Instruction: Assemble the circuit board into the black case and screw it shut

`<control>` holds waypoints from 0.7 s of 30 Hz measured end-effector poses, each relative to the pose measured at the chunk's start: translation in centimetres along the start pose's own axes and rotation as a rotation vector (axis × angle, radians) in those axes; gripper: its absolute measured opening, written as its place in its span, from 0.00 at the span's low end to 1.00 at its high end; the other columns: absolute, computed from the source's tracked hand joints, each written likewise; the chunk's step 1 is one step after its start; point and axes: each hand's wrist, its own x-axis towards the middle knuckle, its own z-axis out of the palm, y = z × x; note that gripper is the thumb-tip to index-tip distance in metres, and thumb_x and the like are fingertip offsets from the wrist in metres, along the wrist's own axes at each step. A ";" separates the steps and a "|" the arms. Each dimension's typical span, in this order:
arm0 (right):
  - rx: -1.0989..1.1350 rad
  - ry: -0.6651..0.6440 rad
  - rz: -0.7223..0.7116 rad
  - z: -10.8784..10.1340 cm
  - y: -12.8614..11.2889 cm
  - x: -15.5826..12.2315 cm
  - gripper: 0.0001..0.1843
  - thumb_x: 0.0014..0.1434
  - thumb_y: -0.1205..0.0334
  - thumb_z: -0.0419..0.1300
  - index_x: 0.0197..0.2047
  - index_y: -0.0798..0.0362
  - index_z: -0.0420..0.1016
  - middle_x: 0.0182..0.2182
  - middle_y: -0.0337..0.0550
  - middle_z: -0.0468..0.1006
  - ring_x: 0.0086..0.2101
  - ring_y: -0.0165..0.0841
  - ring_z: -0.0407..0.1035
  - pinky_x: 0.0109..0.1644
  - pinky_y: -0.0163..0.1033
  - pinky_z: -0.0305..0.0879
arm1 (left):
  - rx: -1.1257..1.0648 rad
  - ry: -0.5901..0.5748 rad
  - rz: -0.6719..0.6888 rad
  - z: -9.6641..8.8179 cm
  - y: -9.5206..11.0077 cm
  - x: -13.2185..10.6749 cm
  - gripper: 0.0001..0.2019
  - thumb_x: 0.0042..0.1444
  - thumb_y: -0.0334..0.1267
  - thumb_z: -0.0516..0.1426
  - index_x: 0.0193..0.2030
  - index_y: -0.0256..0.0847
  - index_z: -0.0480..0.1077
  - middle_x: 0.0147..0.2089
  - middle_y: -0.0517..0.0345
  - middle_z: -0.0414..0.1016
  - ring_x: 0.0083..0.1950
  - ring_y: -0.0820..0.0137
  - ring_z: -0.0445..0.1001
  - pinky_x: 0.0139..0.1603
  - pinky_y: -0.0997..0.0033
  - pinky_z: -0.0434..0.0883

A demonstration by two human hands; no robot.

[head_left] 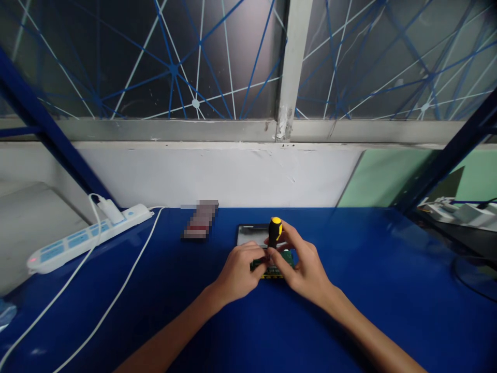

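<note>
At the far left a long white power strip point(83, 239) with pale blue sockets lies on the blue table top point(388, 290), and a white charger plug point(111, 211) sits in it. A thin white cable point(116, 295) runs from there down to the near edge. Further right, near the wall, stands a small reddish-grey object point(200, 220) (it is blurred, so I cannot tell what it is).

In the middle, the left hand point(238, 272) has its fingers curled and pressed onto the left end of a small green circuit board point(289, 256), which lies flat on the table between both hands. Just behind the board is a flat grey rectangular plate with a dark frame point(248, 234). A short screwdriver with a black and yellow handle point(275, 231) stands upright over the board. The right hand point(305, 264) pinches this handle with thumb and fingertips and rests against the right end of the board.

At the far right, well apart, some white devices point(462, 212) lie on another surface.
</note>
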 end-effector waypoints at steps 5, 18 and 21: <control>-0.051 0.030 -0.006 0.0 -0.1 -0.1 0.28 0.61 0.59 0.58 0.63 0.50 0.59 0.36 0.42 0.77 0.32 0.34 0.73 0.36 0.40 0.72 | -0.008 0.053 0.012 0.2 -0.3 0.0 0.07 0.54 0.27 0.57 0.26 0.38 0.70 0.27 0.57 0.72 0.32 0.68 0.70 0.33 0.70 0.67; 0.052 0.039 -0.070 -0.3 0.0 -0.2 0.26 0.61 0.66 0.57 0.62 0.51 0.59 0.42 0.44 0.76 0.36 0.33 0.73 0.40 0.40 0.74 | -0.015 0.023 0.044 -0.1 0.2 0.0 0.10 0.60 0.28 0.54 0.27 0.38 0.69 0.27 0.58 0.71 0.30 0.69 0.69 0.33 0.71 0.66; 0.080 0.035 -0.060 -0.2 0.1 -0.3 0.26 0.61 0.67 0.58 0.62 0.50 0.59 0.41 0.43 0.76 0.35 0.32 0.74 0.40 0.39 0.74 | -0.021 0.012 0.054 -0.2 0.3 0.0 0.09 0.60 0.28 0.53 0.29 0.37 0.70 0.29 0.57 0.72 0.32 0.69 0.70 0.34 0.70 0.66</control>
